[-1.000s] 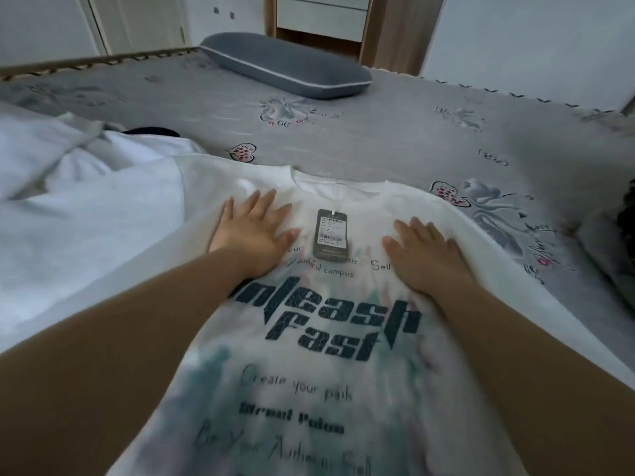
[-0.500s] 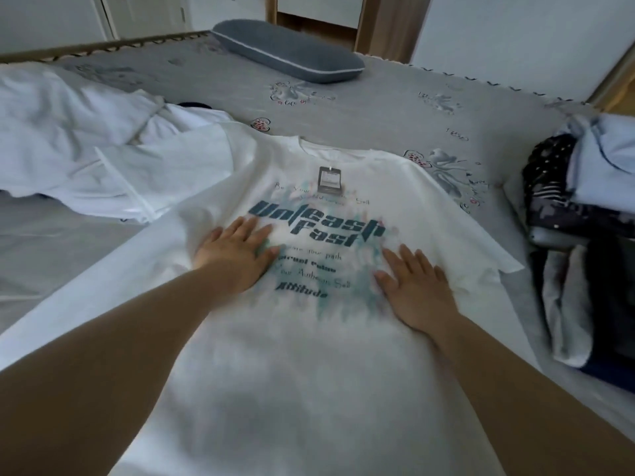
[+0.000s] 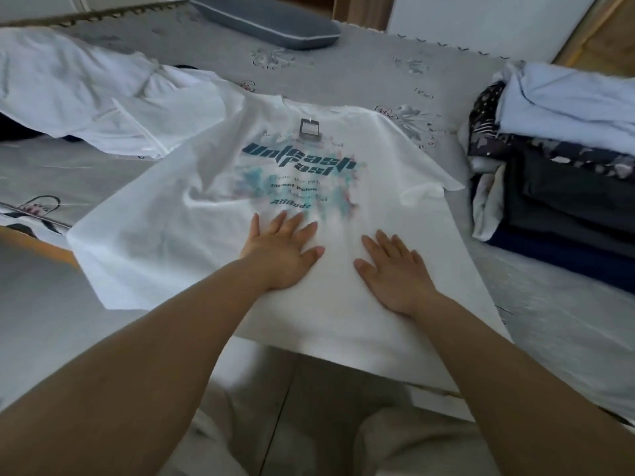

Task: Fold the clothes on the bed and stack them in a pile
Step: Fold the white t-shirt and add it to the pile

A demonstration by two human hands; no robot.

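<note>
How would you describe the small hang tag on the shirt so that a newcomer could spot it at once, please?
Start from the grey bed and find the white T-shirt spread flat across its middle. Just below the shirt's neckline, above the teal lettering, lies the hang tag. It is the only small dark grey rectangle on the white cloth.

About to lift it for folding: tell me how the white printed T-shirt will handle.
Probably floppy: the T-shirt lies limp and its hem droops over the bed edge. Likely light, thin fabric. Its tag may swing.
</note>
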